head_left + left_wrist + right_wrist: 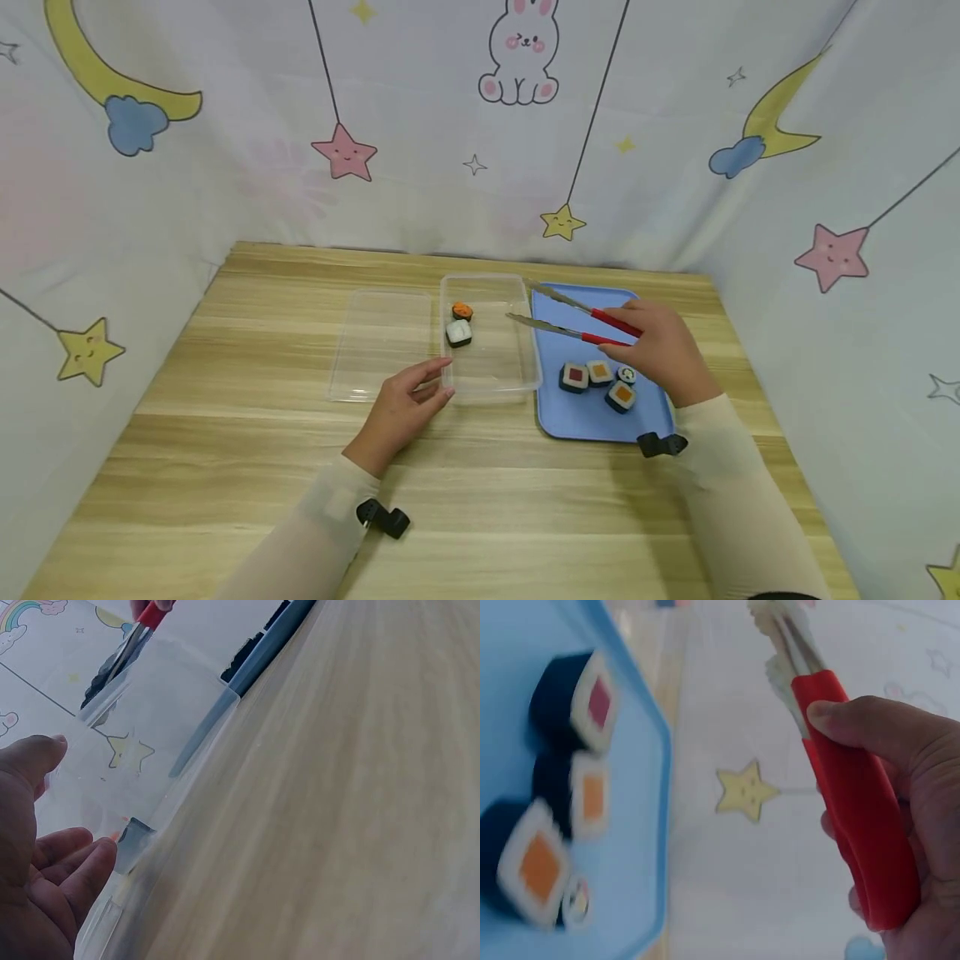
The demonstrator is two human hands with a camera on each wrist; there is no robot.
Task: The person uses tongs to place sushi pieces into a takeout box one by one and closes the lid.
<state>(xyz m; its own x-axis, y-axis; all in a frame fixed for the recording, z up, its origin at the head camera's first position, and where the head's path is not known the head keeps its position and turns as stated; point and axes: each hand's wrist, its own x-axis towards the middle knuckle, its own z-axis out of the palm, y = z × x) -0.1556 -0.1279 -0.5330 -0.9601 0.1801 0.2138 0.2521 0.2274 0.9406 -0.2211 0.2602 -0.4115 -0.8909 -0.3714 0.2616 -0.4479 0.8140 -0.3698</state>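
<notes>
My right hand [660,346] grips red-handled metal tongs [855,795], their arms spread and nothing between the tips. In the head view, the tongs' tips hang over the right side of a clear plastic container [495,389]. Inside it, along the left wall, sit an orange-topped sushi piece [462,311] and a white-topped sushi piece [459,333]. My left hand [405,408] is at the container's front left edge, thumb and fingers apart and loosely bent. Several sushi rolls, among them a red-centred roll [574,377], stand on the blue tray [570,425].
A clear flat lid [375,346] lies on the wooden table [480,508], left of the container. The blue tray stands close to the container's right side. A patterned white curtain [420,108] hangs behind the table and along both sides.
</notes>
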